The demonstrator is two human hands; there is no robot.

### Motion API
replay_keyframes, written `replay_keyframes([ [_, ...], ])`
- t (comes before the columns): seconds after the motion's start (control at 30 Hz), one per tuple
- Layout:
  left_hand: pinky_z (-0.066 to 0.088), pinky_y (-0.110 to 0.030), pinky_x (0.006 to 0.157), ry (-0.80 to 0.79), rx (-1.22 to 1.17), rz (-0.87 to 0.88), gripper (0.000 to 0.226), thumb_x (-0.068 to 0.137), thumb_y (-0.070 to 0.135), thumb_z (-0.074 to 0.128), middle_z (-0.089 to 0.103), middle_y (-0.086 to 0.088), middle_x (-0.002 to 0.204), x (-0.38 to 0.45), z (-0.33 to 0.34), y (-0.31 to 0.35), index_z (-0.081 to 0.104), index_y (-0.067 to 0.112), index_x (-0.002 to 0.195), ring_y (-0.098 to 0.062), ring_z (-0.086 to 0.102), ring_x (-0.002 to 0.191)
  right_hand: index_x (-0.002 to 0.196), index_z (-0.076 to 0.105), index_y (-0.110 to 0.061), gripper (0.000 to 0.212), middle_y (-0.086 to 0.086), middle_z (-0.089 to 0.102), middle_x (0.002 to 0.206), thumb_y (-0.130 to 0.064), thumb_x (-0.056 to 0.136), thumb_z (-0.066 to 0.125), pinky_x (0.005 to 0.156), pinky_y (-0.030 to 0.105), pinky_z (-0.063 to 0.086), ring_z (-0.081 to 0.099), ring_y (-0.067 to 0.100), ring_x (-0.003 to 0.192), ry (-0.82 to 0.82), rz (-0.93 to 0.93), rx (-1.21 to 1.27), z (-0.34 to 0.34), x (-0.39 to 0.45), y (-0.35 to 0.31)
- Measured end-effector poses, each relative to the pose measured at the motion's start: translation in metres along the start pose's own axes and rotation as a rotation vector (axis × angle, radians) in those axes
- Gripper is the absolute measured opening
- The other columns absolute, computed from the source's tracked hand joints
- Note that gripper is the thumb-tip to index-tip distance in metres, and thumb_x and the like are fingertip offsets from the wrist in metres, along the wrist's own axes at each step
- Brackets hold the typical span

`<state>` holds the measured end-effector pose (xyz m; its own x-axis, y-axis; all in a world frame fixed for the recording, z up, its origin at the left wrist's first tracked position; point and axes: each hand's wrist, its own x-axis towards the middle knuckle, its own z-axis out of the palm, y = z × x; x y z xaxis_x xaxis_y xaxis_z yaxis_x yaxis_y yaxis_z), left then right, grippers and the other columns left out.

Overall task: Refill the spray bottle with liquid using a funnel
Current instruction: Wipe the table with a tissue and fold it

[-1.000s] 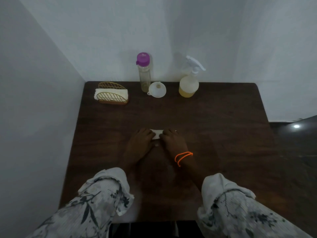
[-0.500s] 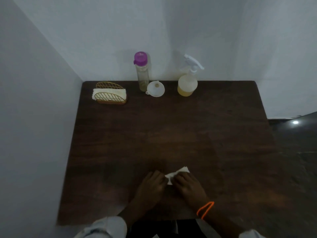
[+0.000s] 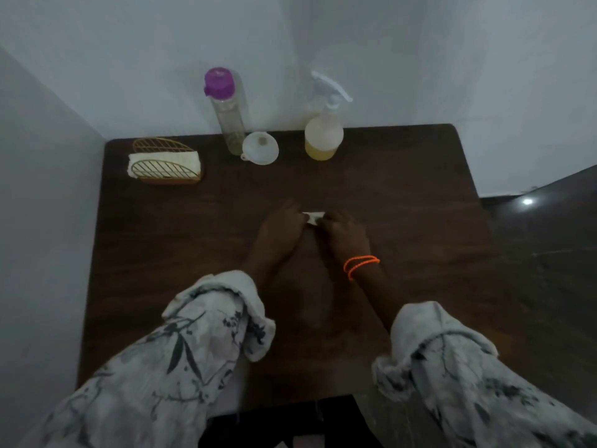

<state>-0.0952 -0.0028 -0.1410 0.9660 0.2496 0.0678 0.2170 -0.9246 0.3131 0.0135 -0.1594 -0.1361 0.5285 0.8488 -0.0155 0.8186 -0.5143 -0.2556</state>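
Both hands, left point(image 3: 280, 228) and right point(image 3: 343, 230), slid forward, pinching the tissue point(image 3: 312, 217).

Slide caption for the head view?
Both hands, left and right, press a white tissue on the table; funnel, spray bottle untouched.

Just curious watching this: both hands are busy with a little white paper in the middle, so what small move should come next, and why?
Probably set the small white paper down and reach the right hand for the white-triggered spray bottle; its trigger head is on and the white plastic funnel lies untouched.
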Motion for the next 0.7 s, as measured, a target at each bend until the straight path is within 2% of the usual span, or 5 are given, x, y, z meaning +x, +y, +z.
replay_keyframes([
  [0.2, 0.04, -0.034, 0.105, -0.116, -0.261, -0.143, 0.04, 0.104, 0.037, 0.039, 0.063, -0.009, 0.123, -0.085, 0.028, 0.04, 0.067, 0.015, 0.122, -0.025, 0.057, 0.116, 0.106, 0.073, -0.016, 0.029, 0.007, 0.069, 0.104, -0.029, 0.088, 0.054, 0.083, 0.041, 0.054, 0.061, 0.031, 0.099, 0.022, -0.043, 0.086, 0.01, -0.097, -0.012],
  [0.3, 0.044, -0.037, 0.092, -0.141, -0.287, 0.065, 0.025, 0.098, 0.025, 0.057, 0.066, -0.007, 0.11, -0.143, 0.032, 0.091, 0.07, 0.012, 0.114, -0.026, 0.059, 0.101, 0.111, 0.073, -0.014, 0.032, 0.007, 0.069, 0.11, -0.025, 0.087, 0.054, 0.082, 0.038, 0.056, 0.064, 0.029, 0.103, -0.006, -0.055, 0.109, 0.011, -0.173, -0.014],
  [0.4, 0.037, -0.035, 0.085, -0.181, -0.19, 0.217, 0.037, 0.087, 0.038, 0.054, 0.068, -0.003, 0.103, -0.148, 0.033, 0.123, 0.071, 0.014, 0.108, -0.023, 0.06, 0.093, 0.11, 0.074, -0.01, 0.036, 0.008, 0.07, 0.113, -0.022, 0.084, 0.052, 0.082, 0.039, 0.057, 0.066, 0.03, 0.103, 0.004, -0.028, 0.103, 0.001, -0.204, 0.0],
  [0.53, 0.051, -0.044, 0.092, -0.071, -0.169, 0.098, 0.035, 0.091, 0.026, 0.048, 0.07, -0.013, 0.106, -0.078, 0.033, 0.132, 0.072, 0.007, 0.108, -0.033, 0.064, 0.098, 0.108, 0.075, -0.009, 0.038, 0.013, 0.071, 0.11, -0.024, 0.082, 0.051, 0.079, 0.042, 0.06, 0.067, 0.035, 0.103, 0.022, 0.06, 0.113, -0.009, -0.146, 0.037],
  [0.7, 0.049, -0.042, 0.092, 0.022, -0.073, 0.056, 0.027, 0.086, 0.014, 0.046, 0.067, -0.017, 0.083, 0.024, 0.036, 0.09, 0.071, 0.005, 0.081, -0.038, 0.068, 0.083, 0.108, 0.075, -0.005, 0.034, 0.023, 0.068, 0.11, -0.013, 0.083, 0.053, 0.088, 0.048, 0.056, 0.064, 0.042, 0.105, 0.002, 0.186, 0.13, -0.019, -0.045, 0.069],
])
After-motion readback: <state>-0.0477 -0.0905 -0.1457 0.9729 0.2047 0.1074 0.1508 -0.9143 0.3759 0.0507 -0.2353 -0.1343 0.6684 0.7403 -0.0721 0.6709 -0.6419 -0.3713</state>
